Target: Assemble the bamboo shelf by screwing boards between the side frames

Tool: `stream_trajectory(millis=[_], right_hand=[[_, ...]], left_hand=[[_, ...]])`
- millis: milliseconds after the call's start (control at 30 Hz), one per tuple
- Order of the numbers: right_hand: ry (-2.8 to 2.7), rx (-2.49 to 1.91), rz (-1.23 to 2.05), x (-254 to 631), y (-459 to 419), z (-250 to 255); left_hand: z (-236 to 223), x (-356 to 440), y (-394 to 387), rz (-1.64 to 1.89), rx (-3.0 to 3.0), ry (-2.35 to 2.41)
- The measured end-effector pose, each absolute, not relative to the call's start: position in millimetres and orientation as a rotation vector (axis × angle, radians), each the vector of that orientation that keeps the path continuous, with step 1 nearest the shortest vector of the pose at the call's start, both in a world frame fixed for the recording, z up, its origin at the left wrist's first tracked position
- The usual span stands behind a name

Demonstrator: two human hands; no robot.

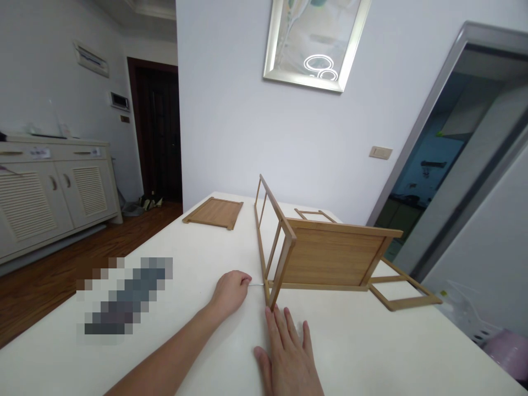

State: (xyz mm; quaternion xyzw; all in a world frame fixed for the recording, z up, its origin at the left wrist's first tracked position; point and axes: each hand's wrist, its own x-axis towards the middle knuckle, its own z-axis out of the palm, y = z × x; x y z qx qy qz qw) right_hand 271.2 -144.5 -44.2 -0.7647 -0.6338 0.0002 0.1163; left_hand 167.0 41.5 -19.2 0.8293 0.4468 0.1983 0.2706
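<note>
My left hand [231, 294] is closed round one end of a thin silvery rod [256, 284], which looks like the shaft of a hex key. Its other end meets the lower part of an upright wooden side frame [284, 258]. Fingers spread, my right hand [289, 352] lies flat with its fingertips at the frame's near bottom corner. A slatless wooden panel [330, 256] with rails along its edges stands on its side, joined to the frame and extending to the right. My left fist hides the rod's held end.
A flat wooden panel [216, 212] lies at the far left of the white table [198, 341]. Behind the standing piece is another wooden frame [406, 283], reaching the table's right edge. A blurred patch [127, 300] covers something at the left.
</note>
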Motion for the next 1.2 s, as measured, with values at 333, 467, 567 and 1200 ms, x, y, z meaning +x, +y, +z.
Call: stream_trajectory(millis=[333,467,567,1200], right_hand=[[-1.860,-2.249,-0.038,271.0,-144.2,-45.5],[-1.856,-2.247,-0.051,271.0,-144.6,-46.0],[-1.866,-2.240,-0.060,271.4,-144.2,-45.5],[-1.855,-2.246,-0.046,269.7,-144.5,-41.8]], left_hand=[[-23.1,167.0,41.2,0.593,2.224,1.205],[-23.1,167.2,41.4,0.637,2.153,1.245],[-22.1,166.8,41.4,0.658,2.109,1.260],[-20.5,166.9,36.9,0.671,2.183,1.270]])
